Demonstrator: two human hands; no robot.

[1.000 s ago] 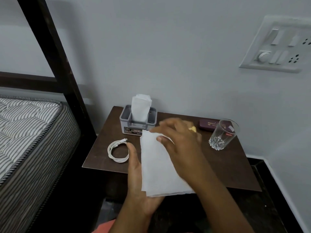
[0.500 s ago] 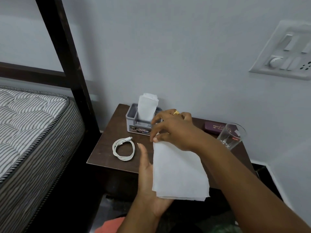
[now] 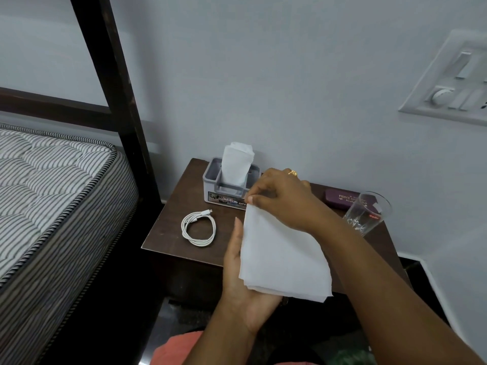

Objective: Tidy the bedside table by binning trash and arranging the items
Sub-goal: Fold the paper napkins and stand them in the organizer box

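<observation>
**Head view.** A folded tissue (image 3: pixel 282 259) is held in the air above the front edge of the bedside table (image 3: pixel 168 233). The left hand (image 3: pixel 242 280) lies flat beneath it, palm up and fingers straight, carrying the sheet without clasping it. The right hand (image 3: pixel 284 198) pinches the tissue's upper corner, at 11 o'clock on the sheet, between thumb and curled fingers.

*Hazards (judged).* The sheet is limp and layered, and its corner at 5 o'clock overhangs the palm unsupported. A pull from the pinch alone could open the folds or slide the tissue off the flat palm. The right forearm passes near the drinking glass (image 3: pixel 366 214), at 3 o'clock from the hands, so a sideways sweep of that arm could tip it.

*Surroundings.*
- The tissue box (image 3: pixel 229 191) stands at the table's 11 o'clock corner by the wall, with a sheet rising from its slot just behind the right fingertips.
- A coiled white charging cable (image 3: pixel 199 227) lies at 9 o'clock from the left hand, apart from it.
- A maroon case (image 3: pixel 340 197) sits at the table's 1 o'clock, partly behind the glass.
- The striped mattress (image 3: pixel 52 193) and dark bed post (image 3: pixel 116 83) bound the table at 9 to 10 o'clock.
- A wall switch panel (image 3: pixel 453 83) hangs at 2 o'clock.
- No bin is visible.
</observation>
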